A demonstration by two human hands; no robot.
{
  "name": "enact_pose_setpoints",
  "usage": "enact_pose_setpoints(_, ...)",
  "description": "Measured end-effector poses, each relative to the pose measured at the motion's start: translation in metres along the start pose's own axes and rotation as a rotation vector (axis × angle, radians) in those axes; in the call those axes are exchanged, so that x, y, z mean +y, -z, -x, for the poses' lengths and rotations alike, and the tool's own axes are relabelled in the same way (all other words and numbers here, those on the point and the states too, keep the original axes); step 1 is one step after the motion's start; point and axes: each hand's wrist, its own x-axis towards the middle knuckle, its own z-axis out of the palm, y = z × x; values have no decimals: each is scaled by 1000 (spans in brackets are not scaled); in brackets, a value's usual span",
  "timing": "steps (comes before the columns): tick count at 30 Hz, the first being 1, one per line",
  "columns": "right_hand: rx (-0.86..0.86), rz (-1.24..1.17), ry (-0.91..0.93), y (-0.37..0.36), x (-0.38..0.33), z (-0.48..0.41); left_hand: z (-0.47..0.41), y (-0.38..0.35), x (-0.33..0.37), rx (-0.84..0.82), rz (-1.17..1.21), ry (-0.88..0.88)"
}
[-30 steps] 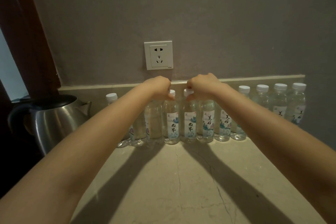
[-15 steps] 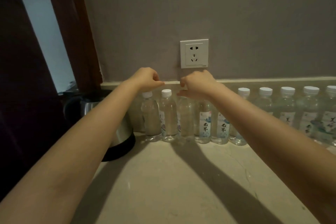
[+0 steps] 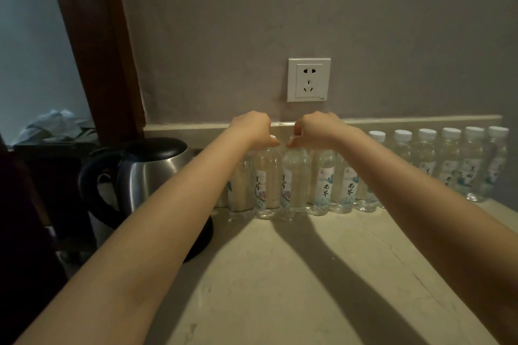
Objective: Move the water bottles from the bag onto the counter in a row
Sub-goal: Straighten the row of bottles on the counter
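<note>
My left hand (image 3: 252, 129) grips a bottle (image 3: 267, 176) by the cap and my right hand (image 3: 318, 127) grips the next bottle (image 3: 294, 176), fingers (image 3: 273, 143) curled, so both stand tight in the row on the worktop (image 3: 280, 274).

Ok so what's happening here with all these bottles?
A person is lining up water bottles against the wall on the counter. Their left grip holds the top of one bottle, the right grip the top of the neighbouring bottle; both stand upright in the row, near a steel kettle. More capped bottles stretch to the right.
</note>
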Motion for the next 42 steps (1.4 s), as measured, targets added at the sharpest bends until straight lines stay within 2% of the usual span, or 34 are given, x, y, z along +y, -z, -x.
enact_pose_setpoints(10, -154, -132, 80, 4, 7, -5, 3, 9, -4, -130, 72, -54)
enact_pose_setpoints(13, -135, -122, 89, 4, 7, -4, 4, 8, -3, -98, 22, -53)
enact_pose_setpoints(17, -94, -41, 103, 3, 6, -5, 4, 4, 3, 1, -171, 16)
enact_pose_setpoints(22, -107, -43, 110, 2, 7, -6, 2, 3, 13, -1, -182, 71)
enact_pose_setpoints(29, -50, 15, 150, 1, 8, -5, 3, 13, -3, -212, 48, -17)
enact_pose_setpoints(34, -48, 13, 202, -2, 12, -8, 1, 8, -3, -134, -33, -9)
enact_pose_setpoints(42, -33, 0, 175, -1, 14, -5, 1, 1, -3, -69, 37, -6)
